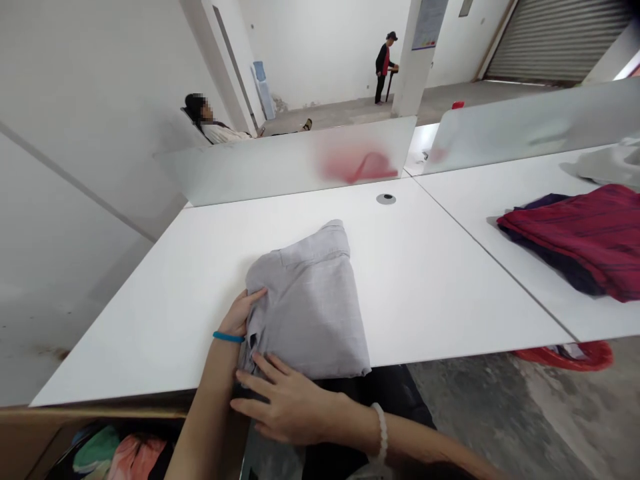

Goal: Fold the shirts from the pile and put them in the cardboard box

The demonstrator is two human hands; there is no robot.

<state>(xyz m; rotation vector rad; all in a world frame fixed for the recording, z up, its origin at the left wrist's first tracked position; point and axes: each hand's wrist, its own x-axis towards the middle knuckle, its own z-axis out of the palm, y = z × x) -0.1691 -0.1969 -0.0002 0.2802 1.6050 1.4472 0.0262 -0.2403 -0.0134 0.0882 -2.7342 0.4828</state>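
Note:
A folded grey shirt (310, 303) lies on the white table (425, 280) near its front edge, collar pointing away from me. My left hand (243, 313), with a blue band at the wrist, rests against the shirt's left edge, fingers curled onto the cloth. My right hand (280, 400), with a white bead bracelet at the wrist, lies flat with fingers spread at the shirt's near left corner, over the table's front edge. Part of the grey cloth hangs down below the table edge.
A red striped garment (585, 233) lies over a dark one on the adjoining table at right, with a pale garment (610, 163) behind. Frosted dividers (300, 160) stand along the back. A red basin (575, 355) sits on the floor. Coloured clothes (115, 453) lie below left. Two people are far behind.

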